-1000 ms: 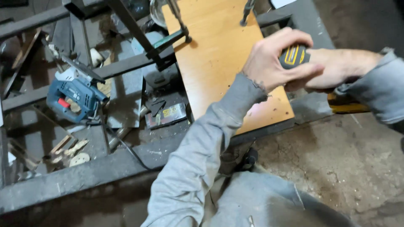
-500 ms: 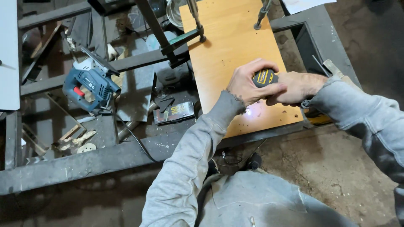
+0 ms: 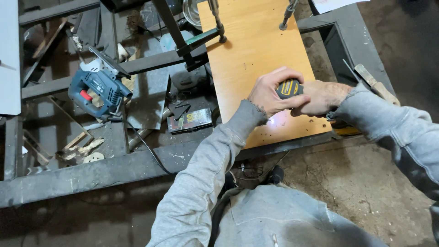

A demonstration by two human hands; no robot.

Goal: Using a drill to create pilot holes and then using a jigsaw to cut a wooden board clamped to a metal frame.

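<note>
Two hands meet over a tape measure (image 3: 289, 88), its black-and-yellow case held just above the near end of an orange wooden board (image 3: 256, 50): the left hand (image 3: 274, 91) curls over the case from above with fingers bent close around it, while the right hand (image 3: 322, 97) closes on it from the other side, thumb and fingers pressed to the case. Both hands are together and clamped on the tool, neither open; no blade can be seen drawn out, and whether the case touches the board cannot be told. The handling would likely go best with one hand steadying the case low against the wood and the other working the blade, kept square to the board's long edge. The board lies on a dark steel workbench frame (image 3: 114, 167), pinned at its far end by a bar clamp (image 3: 201, 39) and a second clamp's screw (image 3: 288, 16). Grey sleeves run back toward the camera. A wooden handle (image 3: 377, 84) rests just beyond the right wrist. Well off to the left sits a blue jigsaw (image 3: 98, 89), its cord trailing across the frame, with a small printed packet (image 3: 190, 120) and scraps of wood (image 3: 84, 148) between the rails.
</note>
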